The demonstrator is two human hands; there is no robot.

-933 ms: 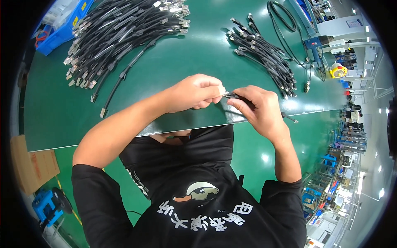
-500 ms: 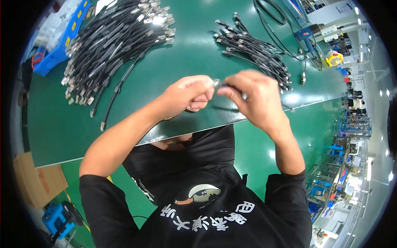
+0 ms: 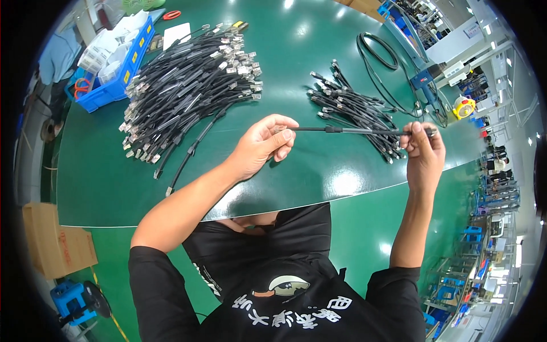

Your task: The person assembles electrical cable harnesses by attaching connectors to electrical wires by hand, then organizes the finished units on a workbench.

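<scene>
A short black network cable (image 3: 364, 131) with clear plugs is stretched nearly straight between my two hands, above the green table. My left hand (image 3: 265, 144) is closed on its left end, thumb and forefinger pinching near the plug. At the other end, my right hand (image 3: 424, 149) pinches the cable, and a plug sticks out past the fingers. A small sleeve sits partway along the cable. To the left lies a big heap of similar black cables (image 3: 188, 91), with one loose cable (image 3: 196, 145) along its near side. A smaller bundle of such cables (image 3: 356, 105) lies behind the held one.
A blue bin (image 3: 117, 85) with white bags stands at the far left, near red-handled scissors (image 3: 171, 15). At the right are a blue heat gun (image 3: 423, 80), a coiled black cord (image 3: 379, 51) and a yellow round object (image 3: 464, 107). The table's front edge (image 3: 364, 195) runs before me.
My right hand has moved right, away from my left hand, drawing the cable out straight between them. My head view has shifted, so more of the far table shows.
</scene>
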